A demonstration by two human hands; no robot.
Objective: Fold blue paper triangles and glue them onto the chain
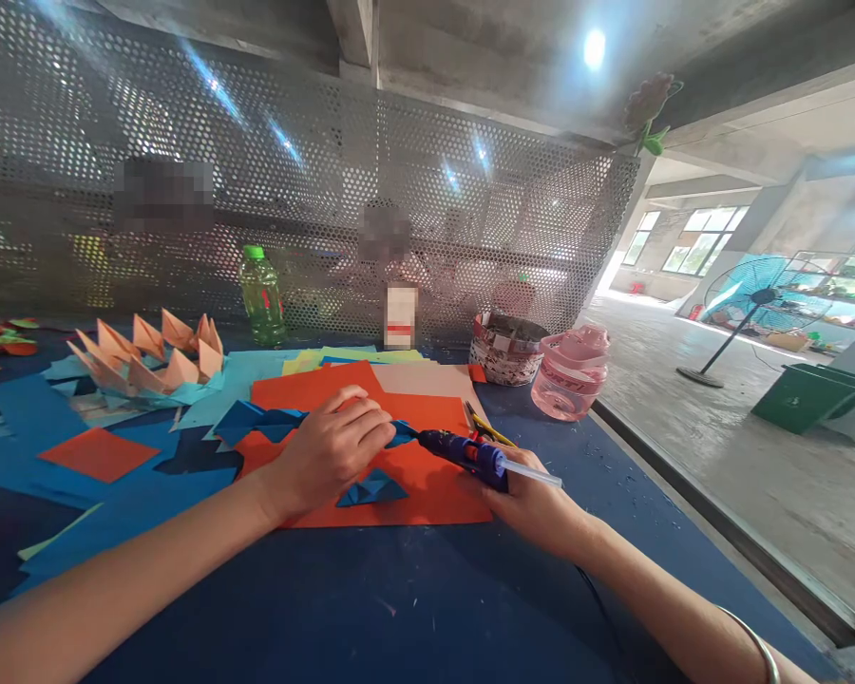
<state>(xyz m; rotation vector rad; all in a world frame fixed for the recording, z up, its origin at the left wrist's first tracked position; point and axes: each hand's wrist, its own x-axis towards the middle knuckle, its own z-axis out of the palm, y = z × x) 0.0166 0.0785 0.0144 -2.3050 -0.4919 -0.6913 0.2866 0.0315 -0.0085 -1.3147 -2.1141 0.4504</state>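
Left hand (pixel 332 451), apparently clamped on folded blue paper (pixel 256 420); right hand (pixel 534 503), clamped on glue gun (pixel 463 452), above orange sheet (pixel 434 494).

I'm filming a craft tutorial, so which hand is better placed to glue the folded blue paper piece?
Right, probably. The right hand holds the blue plastic hot glue gun, its nozzle already at the folded blue paper piece. The left hand rests on that paper and holds no tool.
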